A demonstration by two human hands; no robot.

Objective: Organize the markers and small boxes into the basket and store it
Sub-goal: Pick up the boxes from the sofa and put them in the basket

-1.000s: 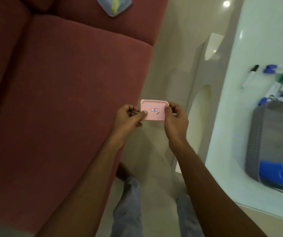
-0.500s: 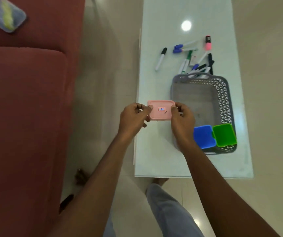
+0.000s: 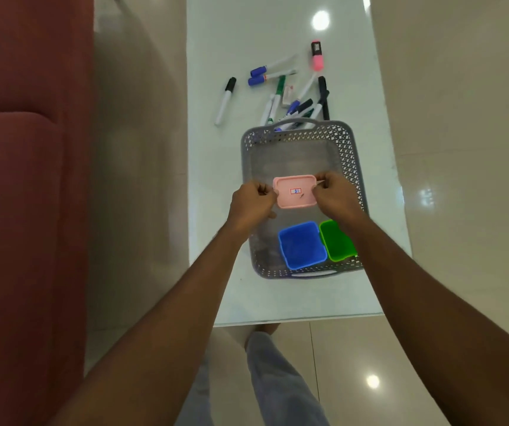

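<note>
A small pink box (image 3: 295, 192) with a little label on it hangs above the middle of the grey perforated basket (image 3: 348, 155). My left hand (image 3: 251, 204) pinches its left end and my right hand (image 3: 336, 195) pinches its right end. Inside the basket, at its near end, sit a blue box (image 3: 301, 245) and a green box (image 3: 336, 241) side by side. Several markers (image 3: 277, 99) lie scattered on the white table (image 3: 216, 179) just beyond the basket, with a pink highlighter (image 3: 317, 56) furthest out.
A red sofa (image 3: 16, 210) runs along the left, separated from the table by a strip of tiled floor (image 3: 139, 179). My legs show below the table's near edge. Glossy floor lies to the right of the table.
The view swung from the sofa to the table. Both hands carried the pink box rightward, from beside the table's left edge to over the basket's middle.
</note>
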